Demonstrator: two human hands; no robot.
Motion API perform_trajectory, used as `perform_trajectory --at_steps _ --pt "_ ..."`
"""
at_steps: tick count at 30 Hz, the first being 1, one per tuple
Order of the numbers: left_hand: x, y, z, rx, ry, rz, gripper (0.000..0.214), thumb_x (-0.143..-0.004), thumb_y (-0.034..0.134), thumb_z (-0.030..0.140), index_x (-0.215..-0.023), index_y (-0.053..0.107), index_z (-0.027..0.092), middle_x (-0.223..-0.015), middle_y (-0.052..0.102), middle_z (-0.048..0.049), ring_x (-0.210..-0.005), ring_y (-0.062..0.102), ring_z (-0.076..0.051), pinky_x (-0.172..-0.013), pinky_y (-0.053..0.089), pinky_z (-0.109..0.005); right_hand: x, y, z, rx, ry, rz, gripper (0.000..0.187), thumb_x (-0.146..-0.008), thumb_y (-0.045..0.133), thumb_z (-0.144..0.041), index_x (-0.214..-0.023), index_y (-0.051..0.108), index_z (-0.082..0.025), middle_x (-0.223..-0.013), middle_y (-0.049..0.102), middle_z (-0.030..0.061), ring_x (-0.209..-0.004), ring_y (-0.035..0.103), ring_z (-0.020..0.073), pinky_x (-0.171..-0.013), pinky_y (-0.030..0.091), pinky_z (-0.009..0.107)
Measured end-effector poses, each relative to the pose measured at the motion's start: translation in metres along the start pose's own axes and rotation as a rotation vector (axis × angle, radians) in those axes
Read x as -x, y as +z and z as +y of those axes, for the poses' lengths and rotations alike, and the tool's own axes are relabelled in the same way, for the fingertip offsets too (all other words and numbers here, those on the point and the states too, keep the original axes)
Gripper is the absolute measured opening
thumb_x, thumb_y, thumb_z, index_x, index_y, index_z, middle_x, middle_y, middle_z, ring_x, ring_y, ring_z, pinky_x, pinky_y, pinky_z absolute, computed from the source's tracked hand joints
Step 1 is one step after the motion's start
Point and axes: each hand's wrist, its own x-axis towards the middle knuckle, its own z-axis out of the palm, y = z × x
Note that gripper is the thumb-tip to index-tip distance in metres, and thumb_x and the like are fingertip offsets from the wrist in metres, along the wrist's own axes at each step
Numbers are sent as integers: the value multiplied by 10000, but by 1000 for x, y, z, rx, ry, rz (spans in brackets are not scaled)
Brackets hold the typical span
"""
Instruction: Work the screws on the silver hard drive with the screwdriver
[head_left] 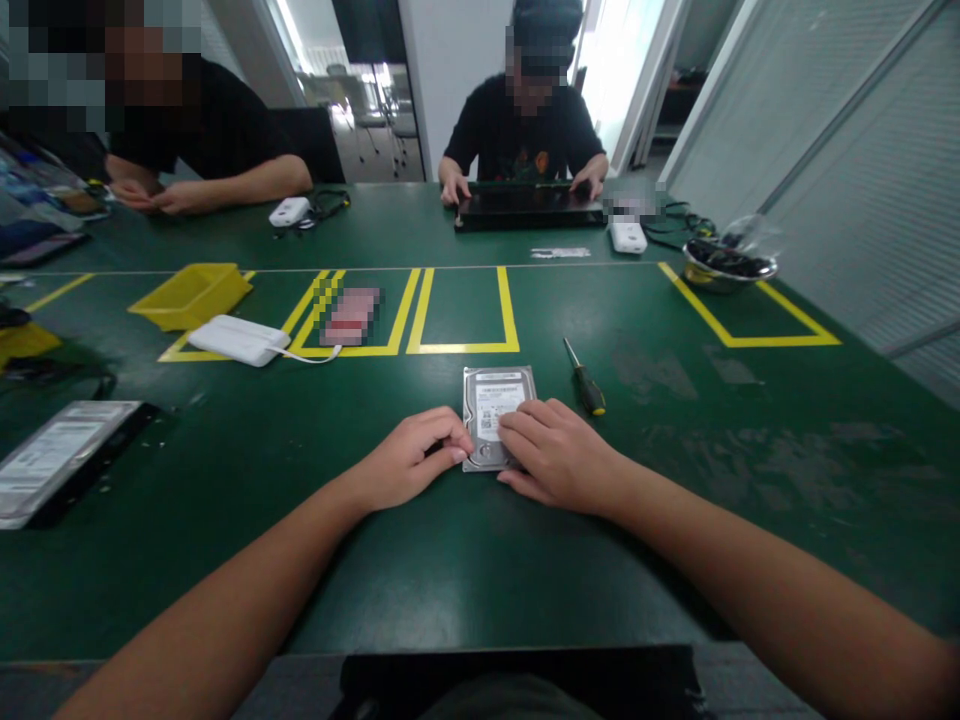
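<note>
My left hand, fingers loosely curled, sets its fingertips against the near left edge of a hard drive. My right hand lies flat across the drive's near right corner, fingers together on the label. Neither hand closes around it. The drive lies label-up on the green desk, braced from both sides, seemingly so it cannot slide. Just beyond my right hand lies a screwdriver, handle toward me, within easy reach. Farther out from both hands, yellow tape boxes mark the desk. Well off to the left are a white pack, a yellow tray and a second drive. Far to the right stands a metal bowl. Two other people work at the far side.
</note>
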Motion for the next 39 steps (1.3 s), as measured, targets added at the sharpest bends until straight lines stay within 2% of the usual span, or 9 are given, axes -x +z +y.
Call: perform_trajectory --at_steps 16,33,39 --pt "1 -5 1 -19 19 -48 190 -972 500 257 -949 668 172 -934 646 -46 -883 606 -155 -819 469 -284 1 -2 -4 -10 13 -6 402 -953 481 -428 -1136 615 -96 -1173 624 150 -1060 498 302 -827 394 427" --pt "2 -8 6 -81 56 -119 161 -972 502 215 -943 655 176 -935 629 -35 -888 589 -151 -823 437 -275 1 -1 -5 -22 32 -14 397 -945 489 -422 -1144 608 -99 -1170 621 146 -1065 494 306 -835 393 438" --pt "3 -6 10 -181 97 -125 190 -986 467 225 -954 649 181 -946 625 -45 -906 575 -164 -831 433 -287 0 -4 -6 -17 42 -40 375 -945 494 -414 -1131 609 -109 -1164 624 144 -1061 495 307 -821 388 439"
